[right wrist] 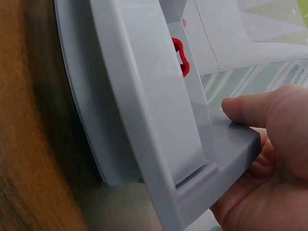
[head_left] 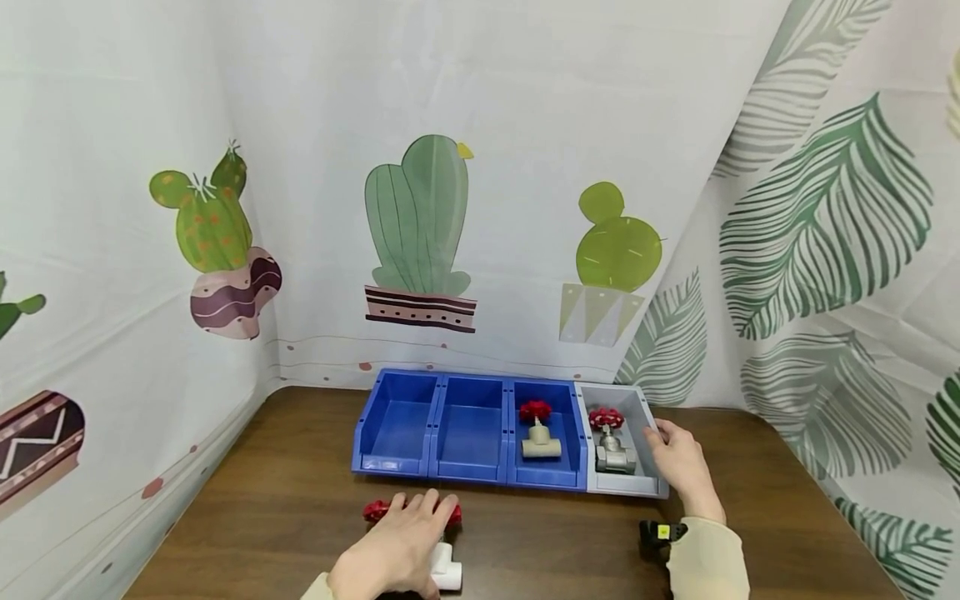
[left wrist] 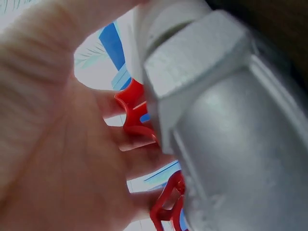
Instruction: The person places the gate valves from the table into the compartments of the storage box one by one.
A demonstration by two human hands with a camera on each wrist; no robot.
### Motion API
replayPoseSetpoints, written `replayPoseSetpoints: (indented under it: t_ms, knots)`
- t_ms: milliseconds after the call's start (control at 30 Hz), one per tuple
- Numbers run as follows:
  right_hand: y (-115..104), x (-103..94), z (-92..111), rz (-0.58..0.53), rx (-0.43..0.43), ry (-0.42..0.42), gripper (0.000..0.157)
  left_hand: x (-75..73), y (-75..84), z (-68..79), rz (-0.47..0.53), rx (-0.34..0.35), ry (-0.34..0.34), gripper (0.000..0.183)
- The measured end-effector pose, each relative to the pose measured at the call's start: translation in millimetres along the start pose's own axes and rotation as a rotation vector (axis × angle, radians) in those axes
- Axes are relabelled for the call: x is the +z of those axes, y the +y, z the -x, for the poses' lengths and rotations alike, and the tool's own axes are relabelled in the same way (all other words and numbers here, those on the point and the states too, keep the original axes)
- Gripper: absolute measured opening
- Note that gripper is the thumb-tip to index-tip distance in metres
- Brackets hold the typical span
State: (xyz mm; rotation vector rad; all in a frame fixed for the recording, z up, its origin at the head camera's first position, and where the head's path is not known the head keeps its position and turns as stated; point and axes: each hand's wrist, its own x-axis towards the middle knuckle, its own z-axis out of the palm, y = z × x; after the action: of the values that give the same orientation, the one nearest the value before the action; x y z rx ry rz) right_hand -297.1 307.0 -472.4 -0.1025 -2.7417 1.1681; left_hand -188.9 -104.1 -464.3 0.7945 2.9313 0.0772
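Note:
My left hand (head_left: 397, 542) reaches over valves on the table, its fingers spread across their red handwheels. A white valve (head_left: 446, 568) shows beside the hand; a silver metal valve (left wrist: 231, 125) fills much of the left wrist view. Part of both is hidden, and firm contact cannot be told. At the right end of the bin row, my right hand (head_left: 681, 467) grips the side wall of the grey bin (head_left: 651, 483), thumb by the rim and fingers outside. Inside that bin stands a metal valve (head_left: 613, 455) with a red handwheel.
Three blue bins (head_left: 469, 433) adjoin the grey one in a row. The rightmost blue bin holds a beige valve (head_left: 541, 443) with a red handwheel. Behind the brown table (head_left: 555, 542) hangs a white curtain (head_left: 525, 100) printed with cacti and leaves.

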Motion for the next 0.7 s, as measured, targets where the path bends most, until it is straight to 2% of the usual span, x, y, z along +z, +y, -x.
replayPoseSetpoints:
  t_ms: [300,500,700]
  knots:
    - [1.3,-1.3,0.6,-0.008,0.001,-0.009,0.047,1.2,-2.9,-4.2,-0.013,0.076,0.039,0.096]
    - [1.5,-0.7,0.4,-0.002,-0.004,-0.013,0.047,0.7,-3.9,-5.4,-0.007,0.098,0.052,0.096]
    - [2.0,0.0,-0.6,-0.003,-0.003,-0.005,0.046,-5.8,-8.6,-3.8,0.019,0.111,0.064,0.101]
